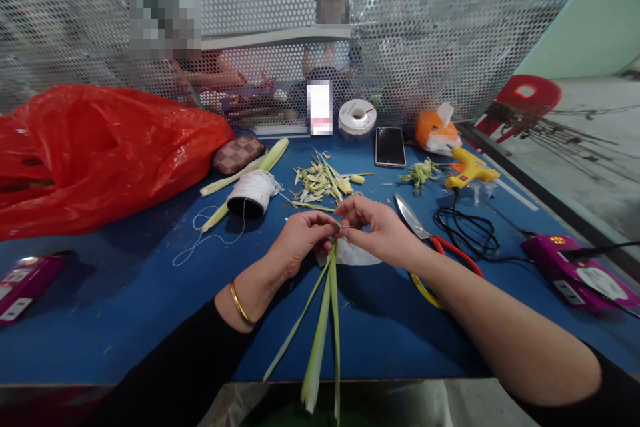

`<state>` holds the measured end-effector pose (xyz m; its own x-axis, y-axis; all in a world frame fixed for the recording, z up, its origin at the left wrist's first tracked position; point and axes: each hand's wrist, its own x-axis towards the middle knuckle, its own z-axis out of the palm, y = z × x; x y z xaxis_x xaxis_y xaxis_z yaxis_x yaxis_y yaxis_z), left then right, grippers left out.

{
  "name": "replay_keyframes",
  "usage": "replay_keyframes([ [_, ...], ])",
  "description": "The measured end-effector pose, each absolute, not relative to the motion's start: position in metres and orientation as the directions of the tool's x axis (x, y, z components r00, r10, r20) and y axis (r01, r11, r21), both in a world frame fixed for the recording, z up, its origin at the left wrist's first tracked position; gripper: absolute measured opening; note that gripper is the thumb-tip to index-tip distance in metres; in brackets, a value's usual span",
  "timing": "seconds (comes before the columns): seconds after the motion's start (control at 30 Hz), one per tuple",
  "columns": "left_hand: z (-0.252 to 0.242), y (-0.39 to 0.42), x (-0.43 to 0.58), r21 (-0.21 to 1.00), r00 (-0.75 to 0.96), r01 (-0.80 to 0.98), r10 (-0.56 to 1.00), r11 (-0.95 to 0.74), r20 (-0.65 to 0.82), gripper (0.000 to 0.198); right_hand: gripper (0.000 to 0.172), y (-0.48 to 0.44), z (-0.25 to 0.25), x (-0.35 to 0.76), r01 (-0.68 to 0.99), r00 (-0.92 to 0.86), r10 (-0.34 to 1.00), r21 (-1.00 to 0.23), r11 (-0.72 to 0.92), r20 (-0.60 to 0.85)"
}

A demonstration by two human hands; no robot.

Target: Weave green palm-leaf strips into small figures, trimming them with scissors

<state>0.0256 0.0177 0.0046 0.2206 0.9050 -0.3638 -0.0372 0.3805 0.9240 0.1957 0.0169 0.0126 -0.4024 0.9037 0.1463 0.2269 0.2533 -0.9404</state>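
Note:
My left hand point(306, 240) pinches the upper end of a bundle of long green leaves point(324, 320), which fan out toward the table's front edge. Close against it, my right hand point(373, 228) has thumb and forefinger pressed together on a thin thread at the same spot. White paper point(356, 253) lies beneath the hands. A spool of white thread point(253, 192) rests left of them, its thread trailing over the table. Just beyond the fingers is a pile of yellow-green scraps point(323, 180).
Scissors point(410, 215) with red and yellow handles lie partly under my right forearm. Farther right are a yellow glue gun point(470, 169), its black cable and a purple power strip point(580, 270). A red bag point(100, 153) fills the left. A phone point(390, 147) lies at the back.

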Motion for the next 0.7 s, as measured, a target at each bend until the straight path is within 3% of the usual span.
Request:
replay_keyframes([
  [0.13, 0.005, 0.019, 0.024, 0.939, 0.234, 0.062, 0.909, 0.339, -0.344, 0.021, 0.013, 0.015, 0.025, 0.199, 0.152, -0.509, 0.855, -0.967, 0.203, 0.099],
  [0.27, 0.009, 0.018, 0.025, 0.944, 0.251, 0.183, 0.915, 0.276, -0.316, 0.014, 0.015, 0.021, 0.021, 0.201, 0.090, -0.277, 0.950, -0.980, 0.176, 0.145],
  [0.33, 0.009, 0.019, 0.025, 0.948, 0.248, 0.221, 0.927, 0.228, -0.281, 0.009, 0.007, 0.025, 0.014, 0.200, 0.124, -0.194, 0.967, -0.974, 0.191, 0.165],
  [0.43, 0.007, 0.020, 0.023, 0.945, 0.242, 0.316, 0.955, 0.088, -0.170, 0.005, 0.013, 0.027, 0.003, 0.196, 0.198, -0.292, 0.952, -0.968, 0.157, 0.094],
  [0.57, 0.007, 0.021, 0.018, 0.849, 0.267, 0.514, 0.964, -0.122, -0.023, 0.013, 0.021, 0.024, -0.001, 0.192, 0.298, -0.349, 0.935, -0.940, 0.165, 0.053],
  [0.7, 0.010, 0.020, 0.017, 0.776, 0.304, 0.590, 0.952, -0.224, 0.043, 0.016, 0.022, 0.023, -0.001, 0.193, 0.361, -0.341, 0.938, -0.912, 0.196, 0.066],
])
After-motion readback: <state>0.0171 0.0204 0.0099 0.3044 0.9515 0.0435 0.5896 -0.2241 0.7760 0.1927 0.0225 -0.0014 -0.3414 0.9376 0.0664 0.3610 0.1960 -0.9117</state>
